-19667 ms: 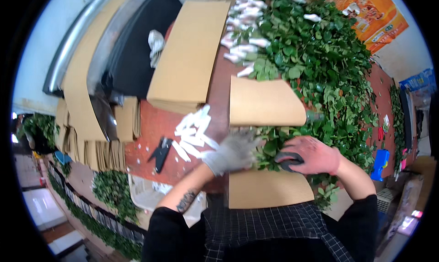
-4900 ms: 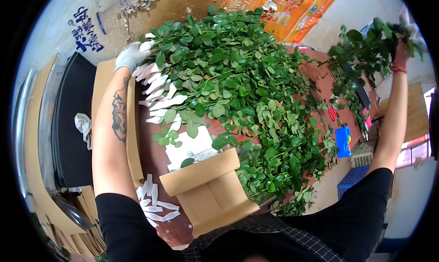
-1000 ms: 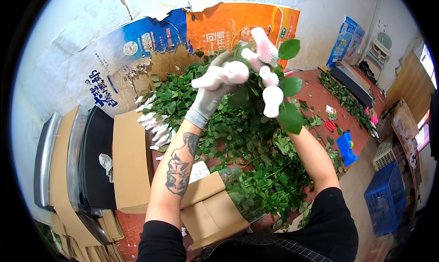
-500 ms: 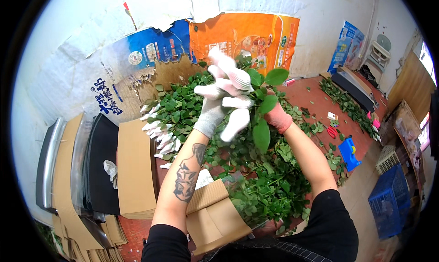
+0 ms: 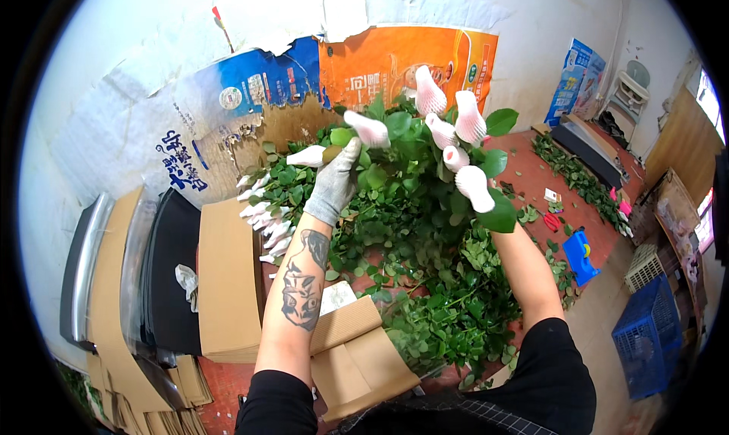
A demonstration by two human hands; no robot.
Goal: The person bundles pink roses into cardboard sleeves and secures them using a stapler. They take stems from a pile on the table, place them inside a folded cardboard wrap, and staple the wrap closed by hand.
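Note:
Several long-stemmed, leafy roses, their buds in pale pink foam net sleeves, are raised over the table. Five or so sleeved buds, among them one rose bud (image 5: 471,118), cluster at the right. Behind their leaves my right hand is hidden, and only its bare forearm (image 5: 528,275) shows, running up to the bunch. On the left, my left hand (image 5: 334,186), in a grey-white glove, is closed round rose stems. A sleeved bud (image 5: 367,129) tilts out above its fingers, and another sleeved bud (image 5: 306,156) points left beside them.
Loose rose leaves and stems (image 5: 448,313) heap in front of me. More sleeved roses (image 5: 266,226) lie left of it. Cardboard sheets (image 5: 228,275) stand at the left, with a folded carton (image 5: 361,363) nearby. Red-handled scissors (image 5: 551,221), a blue tape dispenser (image 5: 581,256) and a blue crate (image 5: 649,336) are rightward.
The tight cluster of sleeved buds at my left hand has spread apart. Most buds are now at the right, over my right hand, which the leaves now cover. Two remain by my left.

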